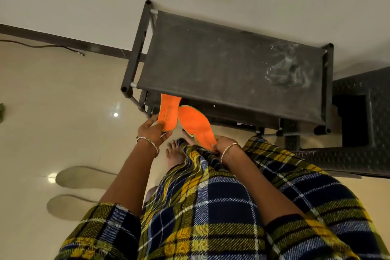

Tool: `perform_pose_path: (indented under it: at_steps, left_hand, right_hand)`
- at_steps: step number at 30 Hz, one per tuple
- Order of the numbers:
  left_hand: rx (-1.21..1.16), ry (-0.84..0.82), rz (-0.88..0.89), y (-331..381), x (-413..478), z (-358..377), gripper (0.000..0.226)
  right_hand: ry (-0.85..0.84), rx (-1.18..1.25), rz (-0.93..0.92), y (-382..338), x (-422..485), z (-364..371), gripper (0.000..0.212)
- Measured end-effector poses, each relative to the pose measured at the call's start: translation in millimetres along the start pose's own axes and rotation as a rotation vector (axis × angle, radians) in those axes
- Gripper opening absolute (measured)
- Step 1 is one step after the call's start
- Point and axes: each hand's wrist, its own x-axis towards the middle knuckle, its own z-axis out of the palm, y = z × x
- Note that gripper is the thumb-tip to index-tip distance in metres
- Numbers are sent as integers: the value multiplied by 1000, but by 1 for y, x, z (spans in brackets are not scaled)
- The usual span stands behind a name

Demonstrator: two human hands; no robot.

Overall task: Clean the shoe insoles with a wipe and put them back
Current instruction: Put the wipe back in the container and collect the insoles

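Dark metal-framed shoe rack with dusty black fabric top shelf [232, 65] stood against the wall, person right in front of it, likely because the shoes were kept there. Its lower shelves were hidden under the top one; no shoes and no wipe were visible. Two pale grey flat insoles [84, 177] lay side by side on the glossy cream floor [63, 91], their right ends cut off by the arm, probably set aside. Orange insole with printed lettering [168, 110] and orange green-edged insole [195, 122] were held up over the rack's front edge, fanned apart for checking, seemingly. Left hand [152, 131] pinched the lettered one's end, right hand [224, 143] gripped the other; both covered ends unseen. The lettering was too small to read.
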Motion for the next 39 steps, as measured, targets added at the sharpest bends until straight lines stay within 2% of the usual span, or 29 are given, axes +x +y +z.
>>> perform_pose_path:
  at_steps: [4,7,9,12,14,16,20,25,29,35,39]
  left_hand:
    - [0,11,25,4,-4,-1,34]
    - [-10,-14,37,8,-8,-2,36]
    - [-21,-41,42,9,-9,-1,35]
    - [-30,-70,49,11,-11,2,34]
    - [-35,-84,47,10,-7,3,35]
    - [-41,-81,42,9,-3,3,36]
    - [-50,-37,25,6,12,1,35]
    - [-76,37,-8,1,29,4,35]
    - [-156,50,-1,4,36,11,31]
    - [-277,28,-9,10,49,15,24]
    - [-394,-50,-97,11,51,16,36]
  right_hand:
    - [166,171,-90,2,-9,-2,38]
    - [135,515,-156,-7,-24,-7,34]
    - [143,657,-142,-11,-28,-12,34]
    - [204,653,-8,-4,-14,-9,34]
    - [197,564,63,4,6,0,34]
    - [126,435,61,4,25,11,33]
    - [43,338,81,-2,46,35,29]
    - [67,528,19,-27,38,53,25]
    - [43,454,-37,-43,43,74,21]
    - [88,510,-101,-55,50,81,17]
    - [-89,609,58,-50,52,77,14]
